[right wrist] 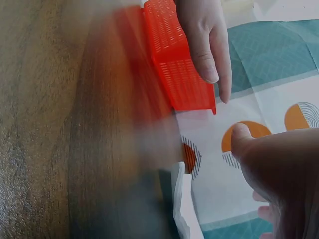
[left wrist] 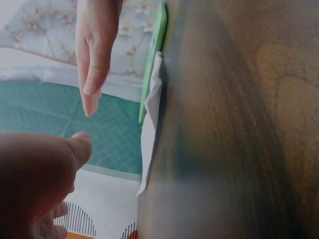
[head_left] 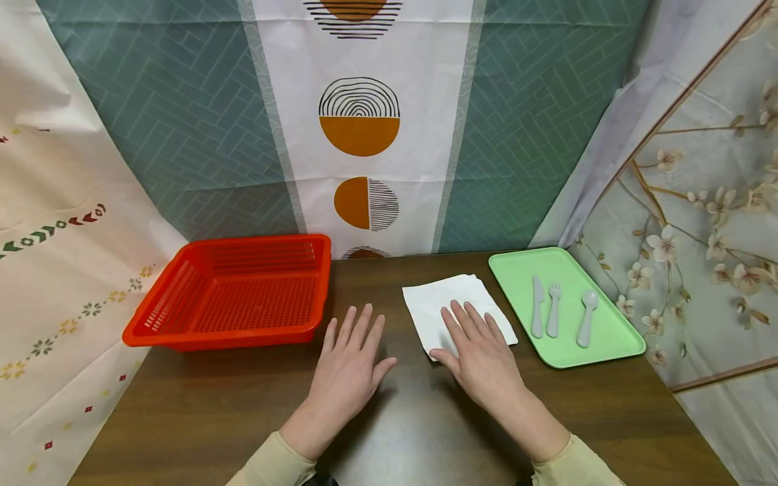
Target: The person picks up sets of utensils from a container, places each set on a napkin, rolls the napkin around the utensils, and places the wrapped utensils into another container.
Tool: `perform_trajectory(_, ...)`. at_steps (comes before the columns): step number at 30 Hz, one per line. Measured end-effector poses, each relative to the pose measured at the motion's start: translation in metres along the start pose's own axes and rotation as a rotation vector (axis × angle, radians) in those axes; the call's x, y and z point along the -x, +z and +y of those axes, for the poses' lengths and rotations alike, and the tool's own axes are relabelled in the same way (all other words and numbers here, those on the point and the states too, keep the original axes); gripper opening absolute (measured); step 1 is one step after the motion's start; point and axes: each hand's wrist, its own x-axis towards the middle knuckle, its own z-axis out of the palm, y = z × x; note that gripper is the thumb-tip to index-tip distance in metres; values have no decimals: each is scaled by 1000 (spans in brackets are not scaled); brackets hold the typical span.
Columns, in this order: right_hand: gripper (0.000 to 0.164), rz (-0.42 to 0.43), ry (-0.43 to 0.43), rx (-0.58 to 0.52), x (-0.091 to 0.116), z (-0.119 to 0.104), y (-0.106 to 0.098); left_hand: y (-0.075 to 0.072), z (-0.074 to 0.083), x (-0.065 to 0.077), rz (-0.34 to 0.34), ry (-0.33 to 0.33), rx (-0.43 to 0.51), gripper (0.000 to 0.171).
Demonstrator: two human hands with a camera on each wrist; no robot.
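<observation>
My left hand (head_left: pixel 348 372) is held palm down above the table with its fingers straight and spread, just right of a red plastic basket (head_left: pixel 227 339). Nothing is in it. My right hand (head_left: pixel 483 361), flat with straight fingers, overlaps a stack of white napkins (head_left: pixel 425 307) in the head view. Both wrist views show the hands raised off the wood, the napkins (left wrist: pixel 149 134) lying beneath them. To the right, a light green tray (head_left: pixel 598 351) carries a grey plastic knife (head_left: pixel 537 309), fork (head_left: pixel 553 312) and spoon (head_left: pixel 587 320), side by side.
A dark brown wooden table (head_left: pixel 200 418) bears everything. Patterned cloth (head_left: pixel 358 223) hangs along its back edge. More cloth drapes close at the left (head_left: pixel 73 290) and, with printed blossoms, at the right (head_left: pixel 699 270). The basket's left end reaches near the left cloth.
</observation>
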Motion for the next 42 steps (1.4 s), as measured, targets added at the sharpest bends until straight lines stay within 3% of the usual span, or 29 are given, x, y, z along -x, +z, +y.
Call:
perform_trajectory(23,77,-15,40,28,6,14,0,8,13,-8,-30,38,1,74)
perform_trajectory(42,75,-30,83,24,12,33,5,23,31,-18,-135,72,47,71)
